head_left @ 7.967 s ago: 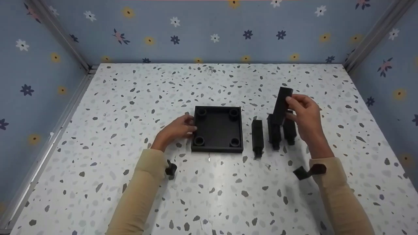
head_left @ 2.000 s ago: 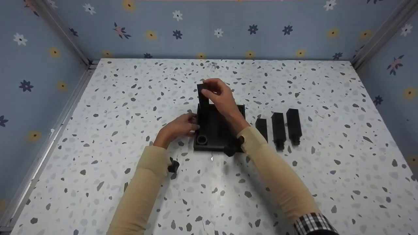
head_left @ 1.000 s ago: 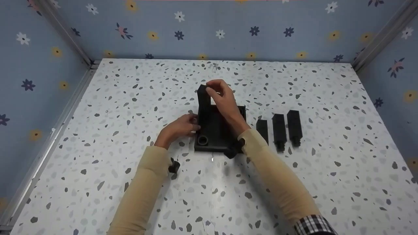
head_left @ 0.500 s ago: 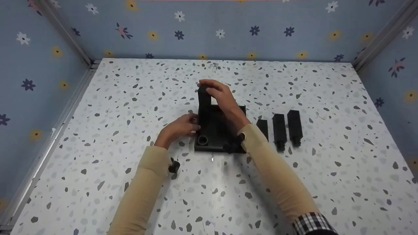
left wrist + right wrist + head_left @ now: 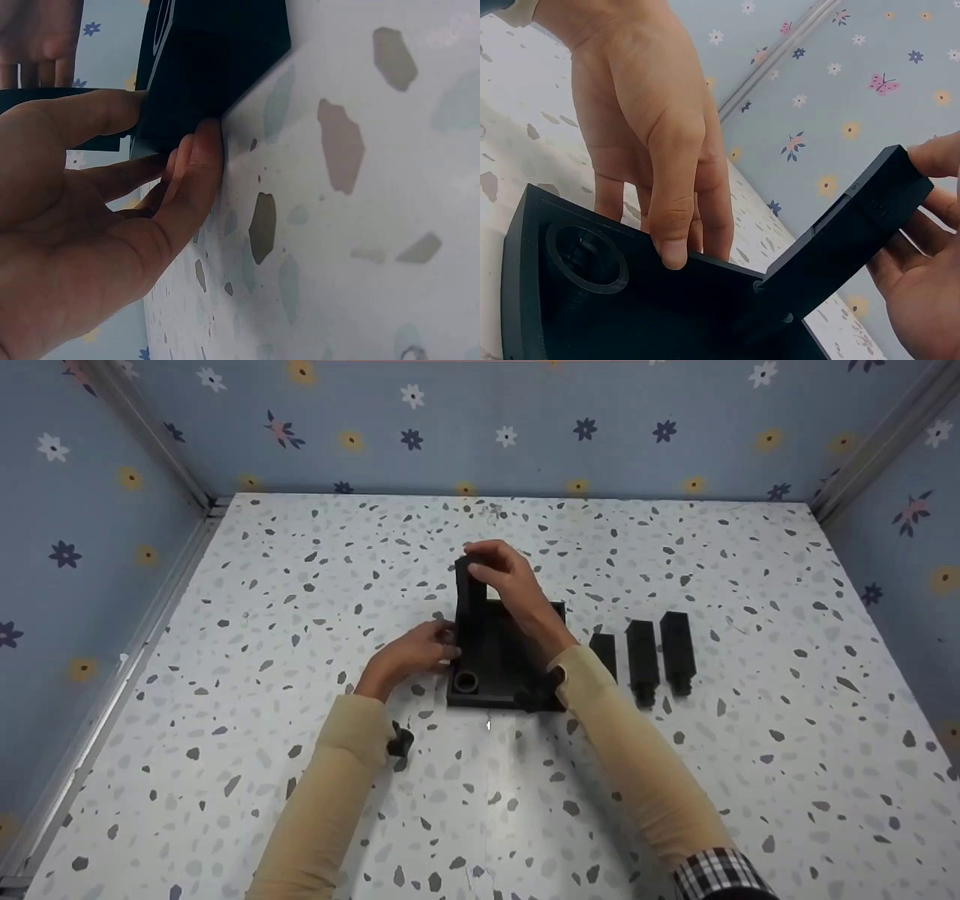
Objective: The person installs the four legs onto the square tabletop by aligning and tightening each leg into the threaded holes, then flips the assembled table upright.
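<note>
A shallow black square tray (image 5: 480, 702) with round sockets in its corners lies on the speckled table. My left hand (image 5: 412, 651) grips its left wall, the thumb (image 5: 673, 244) over the rim and the fingers against the outside. At the far left corner a black square post (image 5: 471, 604) stands upright, its lower end down in the tray. My right hand (image 5: 514, 585) holds the post's top between thumb and fingers. The near left socket (image 5: 587, 256) has nothing in it. My right forearm covers the tray's right part in the head view.
Right of the tray lie three more black posts: one partly behind the sleeve (image 5: 604, 654), a middle post (image 5: 642, 656) and a far right post (image 5: 678, 649), narrow ends toward me. A flowered blue wall (image 5: 480, 427) closes the back.
The right hand has carried one post from the right-hand group to the tray's far left corner. Lately its fingers have shifted about the top and the post has turned slightly. The left hand stays put.
</note>
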Tool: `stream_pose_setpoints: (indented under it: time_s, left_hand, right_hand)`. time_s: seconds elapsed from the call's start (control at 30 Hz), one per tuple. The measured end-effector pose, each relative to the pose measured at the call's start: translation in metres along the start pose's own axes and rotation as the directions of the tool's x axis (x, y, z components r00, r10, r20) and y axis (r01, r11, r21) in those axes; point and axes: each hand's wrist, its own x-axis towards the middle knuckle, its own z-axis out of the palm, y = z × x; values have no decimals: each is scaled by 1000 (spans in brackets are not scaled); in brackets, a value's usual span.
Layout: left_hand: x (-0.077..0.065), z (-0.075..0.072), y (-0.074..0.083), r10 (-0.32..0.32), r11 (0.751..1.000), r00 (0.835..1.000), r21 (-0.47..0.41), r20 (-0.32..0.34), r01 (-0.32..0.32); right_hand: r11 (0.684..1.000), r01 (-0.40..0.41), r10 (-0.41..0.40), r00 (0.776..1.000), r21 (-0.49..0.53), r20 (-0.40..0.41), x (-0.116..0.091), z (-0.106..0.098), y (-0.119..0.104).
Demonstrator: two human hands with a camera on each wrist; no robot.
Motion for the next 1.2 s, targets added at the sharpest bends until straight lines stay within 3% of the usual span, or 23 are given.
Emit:
stream_pose_setpoints:
  time_s: [0.23, 0.47, 0.8, 1.2]
  left_hand:
    - [0, 0, 1, -26, 1000, 1000, 1, -7, 26]
    - [1, -1, 2, -11, 1000, 1000, 27, -9, 11]
    - [1, 0, 1, 2, 1000, 1000, 30, -3, -2]
    - [0, 0, 1, -1, 999, 1000, 41, -3, 2]
  right_hand:
    - [1000, 5, -6, 999, -25, -38, -1, 0, 5]
    - [998, 8, -12, 998, -61, -64, -1, 1, 5]
    - [993, -14, 3, 996, -121, -87, -17, 12, -20]
    - [988, -6, -14, 992, -155, -125, -19, 17, -19]
